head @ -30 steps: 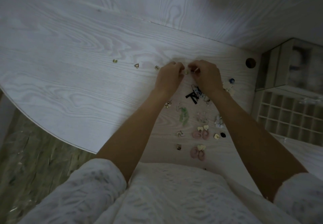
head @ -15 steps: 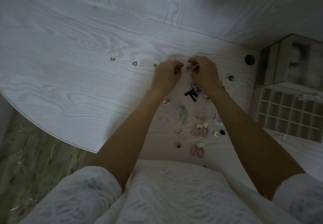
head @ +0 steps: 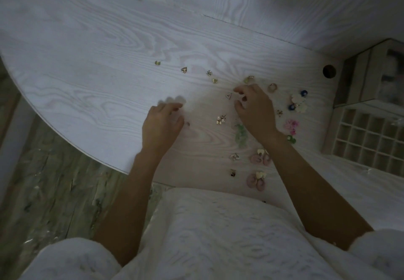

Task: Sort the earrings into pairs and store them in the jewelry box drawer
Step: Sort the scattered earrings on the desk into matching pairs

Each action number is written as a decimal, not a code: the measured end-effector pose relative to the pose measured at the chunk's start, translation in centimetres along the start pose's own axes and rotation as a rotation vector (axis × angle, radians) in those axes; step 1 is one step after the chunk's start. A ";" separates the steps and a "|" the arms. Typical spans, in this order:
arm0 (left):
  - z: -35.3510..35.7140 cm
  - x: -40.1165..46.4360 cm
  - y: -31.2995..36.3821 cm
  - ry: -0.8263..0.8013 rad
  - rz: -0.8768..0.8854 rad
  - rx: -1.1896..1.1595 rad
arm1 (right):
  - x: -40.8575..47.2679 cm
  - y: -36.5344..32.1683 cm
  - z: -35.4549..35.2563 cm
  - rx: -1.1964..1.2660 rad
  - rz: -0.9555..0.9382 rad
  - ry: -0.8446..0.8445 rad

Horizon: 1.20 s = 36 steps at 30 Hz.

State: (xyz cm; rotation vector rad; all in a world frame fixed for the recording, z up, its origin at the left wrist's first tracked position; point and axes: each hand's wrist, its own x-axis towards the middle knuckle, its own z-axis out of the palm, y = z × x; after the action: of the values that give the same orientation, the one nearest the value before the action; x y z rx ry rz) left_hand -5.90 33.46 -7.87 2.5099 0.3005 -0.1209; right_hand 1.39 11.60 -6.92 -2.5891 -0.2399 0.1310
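Several small earrings lie scattered on the white wood table. A row at the back holds a yellow-green stud, a triangle earring, a clear stud and a yellow stud. My right hand hovers with loosely curled fingers beside a second triangle earring and holds nothing. My left hand hangs relaxed and empty over bare table to the left. The jewelry box drawer, a grid of small compartments, sits at the right edge.
The jewelry box body stands behind the drawer. Near it lie white-and-blue flower earrings, a pink flower earring and a hoop. Two pink heart pairs lie close to me. A cable hole pierces the table.
My hands, which were together at the back pinching a small earring, have parted and drawn toward me. The left went left; neither holds anything now.
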 end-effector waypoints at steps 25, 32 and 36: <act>-1.3 4.6 0.1 0.114 0.026 -0.181 | 1.4 -0.8 2.4 0.064 -0.066 -0.043; -0.1 10.6 1.5 -0.032 0.115 0.069 | 1.7 -1.0 2.0 0.099 -0.014 -0.064; -0.2 11.8 2.3 -0.084 0.146 0.156 | 1.8 -0.6 1.6 0.079 0.019 -0.044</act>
State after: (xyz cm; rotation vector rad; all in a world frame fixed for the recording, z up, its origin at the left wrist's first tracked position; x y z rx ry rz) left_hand 6.12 33.92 -8.27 2.6622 0.0754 -0.1969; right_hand 2.82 13.25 -8.11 -2.5120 -0.2211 0.2001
